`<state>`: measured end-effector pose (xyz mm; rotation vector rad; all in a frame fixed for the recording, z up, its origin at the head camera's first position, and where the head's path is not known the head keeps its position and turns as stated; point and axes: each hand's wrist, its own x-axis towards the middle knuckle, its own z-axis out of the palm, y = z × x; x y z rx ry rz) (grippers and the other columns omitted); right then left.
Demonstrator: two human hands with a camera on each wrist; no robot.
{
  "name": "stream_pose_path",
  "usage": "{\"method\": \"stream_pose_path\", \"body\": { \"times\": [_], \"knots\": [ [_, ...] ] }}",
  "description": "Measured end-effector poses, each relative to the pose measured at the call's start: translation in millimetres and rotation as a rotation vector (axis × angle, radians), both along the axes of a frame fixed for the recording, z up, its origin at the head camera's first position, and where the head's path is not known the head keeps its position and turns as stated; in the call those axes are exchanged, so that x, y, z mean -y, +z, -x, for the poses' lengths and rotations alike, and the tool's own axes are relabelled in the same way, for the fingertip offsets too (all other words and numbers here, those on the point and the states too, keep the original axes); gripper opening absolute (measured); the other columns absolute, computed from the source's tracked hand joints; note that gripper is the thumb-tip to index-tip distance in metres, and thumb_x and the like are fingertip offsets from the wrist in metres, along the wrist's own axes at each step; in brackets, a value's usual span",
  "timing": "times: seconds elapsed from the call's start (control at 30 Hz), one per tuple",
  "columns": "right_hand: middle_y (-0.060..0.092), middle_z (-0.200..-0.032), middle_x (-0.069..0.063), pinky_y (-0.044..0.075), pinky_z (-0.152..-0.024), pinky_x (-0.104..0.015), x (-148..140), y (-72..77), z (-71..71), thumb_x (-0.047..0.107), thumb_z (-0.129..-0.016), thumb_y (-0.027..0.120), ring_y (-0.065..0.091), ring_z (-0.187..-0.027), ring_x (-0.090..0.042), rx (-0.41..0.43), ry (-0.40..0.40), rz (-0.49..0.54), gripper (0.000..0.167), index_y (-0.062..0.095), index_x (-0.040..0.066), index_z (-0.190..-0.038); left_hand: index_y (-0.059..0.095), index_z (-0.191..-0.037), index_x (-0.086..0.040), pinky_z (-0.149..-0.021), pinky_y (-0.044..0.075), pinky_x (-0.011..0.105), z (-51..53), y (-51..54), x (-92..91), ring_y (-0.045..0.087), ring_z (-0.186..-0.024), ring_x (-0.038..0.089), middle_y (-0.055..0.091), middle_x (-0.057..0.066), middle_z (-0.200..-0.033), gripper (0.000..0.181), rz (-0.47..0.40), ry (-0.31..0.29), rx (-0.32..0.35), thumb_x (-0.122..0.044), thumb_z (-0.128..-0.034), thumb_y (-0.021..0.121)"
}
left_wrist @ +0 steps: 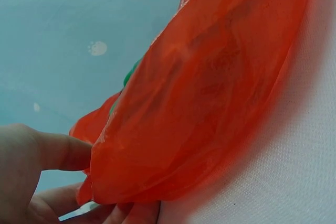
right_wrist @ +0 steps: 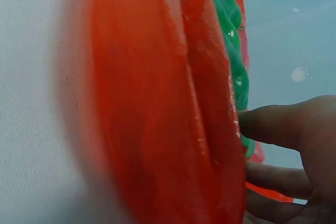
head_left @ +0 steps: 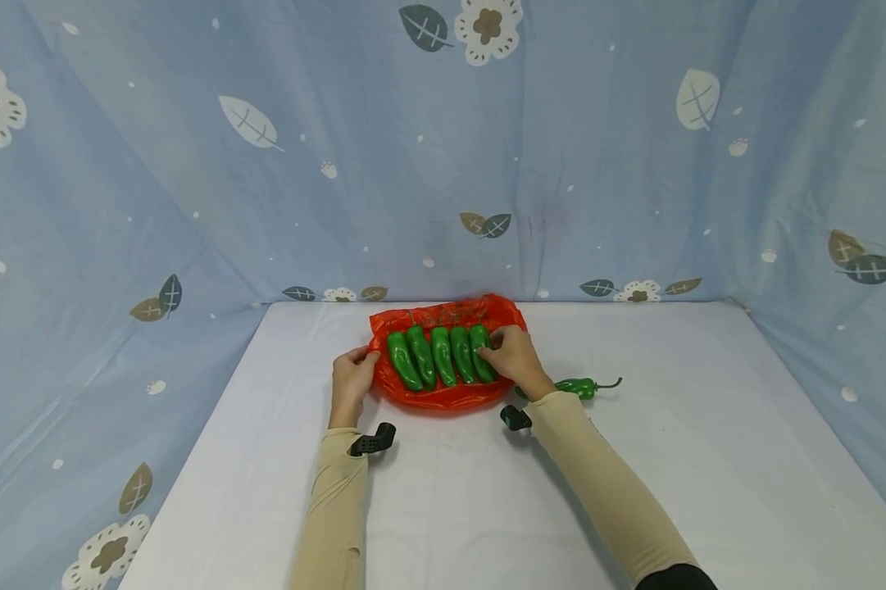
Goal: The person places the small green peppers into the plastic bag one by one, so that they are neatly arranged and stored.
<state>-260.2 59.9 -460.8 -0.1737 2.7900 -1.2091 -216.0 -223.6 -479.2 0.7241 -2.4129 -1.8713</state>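
Several green peppers (head_left: 441,357) lie side by side in a row on a red plastic bag (head_left: 443,399), stems pointing away from me. My left hand (head_left: 352,383) pinches the bag's left edge between thumb and fingers; the left wrist view shows the red film (left_wrist: 173,124) filling most of the frame beside that hand (left_wrist: 31,171). At the row's right end, my right hand (head_left: 515,359) holds the outermost green pepper (head_left: 479,344), thumb on its near side. Seen from the right wrist, the bag's raised rim partly hides the peppers (right_wrist: 235,51) and the fingertips of that hand (right_wrist: 310,150).
Another green pepper (head_left: 579,387) lies on the white tablecloth (head_left: 708,426), right of the bag and partly behind my right wrist. A blue patterned curtain (head_left: 383,164) hangs behind the table and along its sides.
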Motion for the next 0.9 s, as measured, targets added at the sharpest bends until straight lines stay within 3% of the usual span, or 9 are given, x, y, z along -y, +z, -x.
{"method": "stream_pose_path", "body": {
  "times": [0.3,0.63,0.77,0.9],
  "knots": [
    [0.070,-0.126,-0.026,0.058,-0.099,-0.050,-4,9.1,-4.3,0.020,-0.094,0.075,0.068,-0.113,-0.036,0.008,0.020,-0.022,0.043,0.067,-0.010,-0.124,0.055,-0.146,0.001,-0.113,0.047,0.044,-0.4,-1.7,0.0,0.054,-0.131,0.032,0.054,0.021,-0.149,0.048,-0.003,0.003,-0.001,-0.023,-0.1040,0.054],
    [0.069,-0.129,-0.025,0.057,-0.100,-0.051,-17,26.0,-16.2,0.021,-0.097,0.071,0.066,-0.115,-0.037,-0.031,0.042,0.058,0.043,0.065,-0.008,-0.128,0.055,-0.145,0.001,-0.113,0.048,0.043,0.5,-1.5,-0.1,0.054,-0.130,0.031,0.055,0.020,-0.149,0.047,-0.013,0.007,-0.001,-0.023,-0.1039,0.054],
    [0.070,-0.127,-0.024,0.058,-0.091,-0.047,-24,33.5,-24.5,0.023,-0.097,0.071,0.067,-0.105,-0.035,-0.072,0.053,0.083,0.044,0.066,-0.008,-0.128,0.054,-0.146,0.001,-0.113,0.048,0.044,-0.3,-0.5,-0.6,0.054,-0.131,0.031,0.054,0.021,-0.149,0.048,-0.004,0.001,0.003,-0.022,-0.1044,0.054],
    [0.072,-0.121,-0.023,0.058,-0.077,-0.036,-31,41.3,-31.6,0.023,-0.097,0.071,0.067,-0.097,-0.032,-0.099,0.063,0.084,0.042,0.067,-0.007,-0.126,0.054,-0.147,0.001,-0.114,0.047,0.045,-0.7,1.1,-0.8,0.053,-0.133,0.031,0.053,0.021,-0.151,0.048,-0.005,-0.003,0.006,-0.022,-0.1046,0.053]
  ]
}}
